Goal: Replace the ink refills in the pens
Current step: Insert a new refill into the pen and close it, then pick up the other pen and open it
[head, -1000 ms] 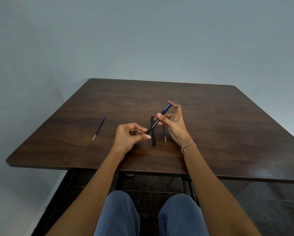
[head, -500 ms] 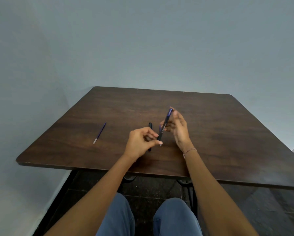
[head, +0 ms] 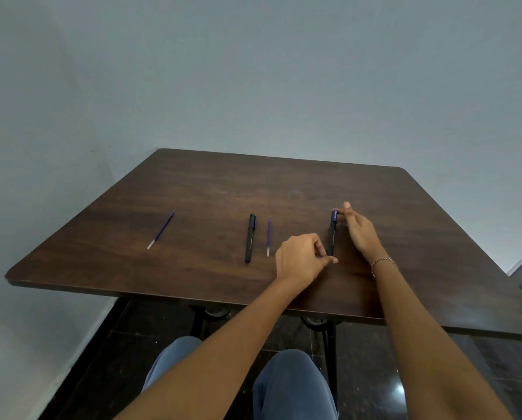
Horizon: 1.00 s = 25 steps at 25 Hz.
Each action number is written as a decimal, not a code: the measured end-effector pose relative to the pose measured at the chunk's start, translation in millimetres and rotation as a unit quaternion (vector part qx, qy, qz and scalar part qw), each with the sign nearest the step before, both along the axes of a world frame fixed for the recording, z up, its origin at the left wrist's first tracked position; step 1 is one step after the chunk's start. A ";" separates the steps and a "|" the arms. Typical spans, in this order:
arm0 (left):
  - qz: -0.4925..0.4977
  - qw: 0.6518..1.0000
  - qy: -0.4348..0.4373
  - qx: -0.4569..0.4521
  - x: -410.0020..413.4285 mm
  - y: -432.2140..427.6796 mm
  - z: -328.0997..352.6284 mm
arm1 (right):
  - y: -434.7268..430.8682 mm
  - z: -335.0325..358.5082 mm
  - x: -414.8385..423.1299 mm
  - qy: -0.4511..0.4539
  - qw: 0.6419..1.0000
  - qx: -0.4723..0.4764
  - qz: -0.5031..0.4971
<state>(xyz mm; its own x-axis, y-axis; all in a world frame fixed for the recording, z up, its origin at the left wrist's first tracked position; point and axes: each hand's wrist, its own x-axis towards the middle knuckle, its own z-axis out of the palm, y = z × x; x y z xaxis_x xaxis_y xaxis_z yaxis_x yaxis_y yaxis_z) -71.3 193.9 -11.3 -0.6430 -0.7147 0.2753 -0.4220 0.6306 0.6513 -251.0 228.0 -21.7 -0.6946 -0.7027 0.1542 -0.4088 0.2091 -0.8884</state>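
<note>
Left hand (head: 302,259): grip pinched on the near tip of the held pen (head: 332,236), thumb and forefinger, other fingers curled in. Right hand (head: 361,233): grip pinches the far, blue-banded end with the fingertips, index finger pointing away. The held pen is black and runs near-to-far between the two hands, right of centre on the surface (head: 211,189). Can't tell whether it's resting on the wood or just above it.

Left of the hands, a purple refill (head: 268,236) lies near-to-far, pale end toward the near edge. Just beside it on the left is the second pen (head: 250,237), black and parallel, not touching it. The spare refill (head: 160,230) lies well apart at far left, angled. Beaded bracelet (head: 383,262) on the right wrist. Blue jeans (head: 290,386) below the near edge.
</note>
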 end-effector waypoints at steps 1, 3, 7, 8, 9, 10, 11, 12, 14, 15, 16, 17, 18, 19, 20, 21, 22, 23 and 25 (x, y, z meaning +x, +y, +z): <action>0.004 1.000 -0.022 0.000 -4.6 1.0 0.4 | 0.4 -1.9 -1.4 0.016 1.000 0.006 -0.008; 0.014 0.998 -0.068 0.003 -12.9 1.5 -0.2 | -0.6 -3.8 -4.1 0.052 0.998 0.010 -0.034; 0.019 0.994 -0.108 0.006 -21.5 1.7 -6.6 | -2.5 -9.7 -8.2 0.122 0.989 0.073 -0.034; 0.022 0.993 -0.112 0.007 -22.0 1.1 -7.7 | -3.7 -11.3 -7.7 0.135 0.986 0.092 -0.028; 0.027 0.993 -0.116 0.009 -22.5 0.2 -7.5 | -5.5 -12.5 -7.7 0.151 0.982 0.109 -0.025; 0.031 0.992 -0.120 0.014 -22.8 -0.6 -7.0 | -7.5 -13.6 -7.8 0.172 0.976 0.129 -0.023; 0.033 0.991 -0.125 0.019 -23.1 -1.1 -6.8 | -9.4 -14.5 -8.0 0.195 0.969 0.151 -0.022; 0.035 0.991 -0.128 0.024 -23.7 -1.1 -6.5 | -11.0 -15.0 -8.6 0.214 0.962 0.170 -0.021; 0.037 0.990 -0.133 0.026 -25.6 -0.2 -6.0 | -12.7 -15.9 -10.1 0.229 0.955 0.188 -0.020; 0.040 0.990 -0.135 0.025 -26.4 0.6 -6.0 | -12.9 -16.4 -10.4 0.232 0.954 0.190 -0.019; 0.044 0.990 -0.135 0.023 -27.2 1.5 -6.0 | -13.0 -16.8 -10.7 0.234 0.954 0.189 -0.019; 0.048 0.990 -0.133 0.020 -27.6 2.4 -6.1 | -13.1 -16.9 -10.9 0.236 0.953 0.187 -0.021; 0.050 0.990 -0.130 0.017 -27.7 3.0 -6.3 | -12.9 -16.4 -10.9 0.237 0.954 0.185 -0.023; 0.050 0.990 -0.128 0.014 -27.9 3.4 -6.6 | -12.9 -15.6 -11.0 0.238 0.953 0.186 -0.025; 0.048 0.991 -0.128 0.011 -27.9 3.3 -6.9 | -12.8 -15.3 -10.9 0.241 0.951 0.191 -0.025; 0.045 0.991 -0.128 0.008 -27.6 2.7 -7.0 | -12.8 -14.9 -10.7 0.248 0.948 0.197 -0.024; 0.041 0.991 -0.131 0.006 -27.3 1.9 -6.7 | -12.7 -14.7 -10.7 0.256 0.945 0.202 -0.024; 0.037 0.990 -0.135 0.004 -27.3 0.9 -6.3 | -12.7 -14.4 -10.7 0.263 0.943 0.203 -0.023; 0.026 0.989 -0.144 0.007 -26.8 0.2 -6.0 | -12.0 -14.1 -10.4 0.267 0.943 0.200 -0.019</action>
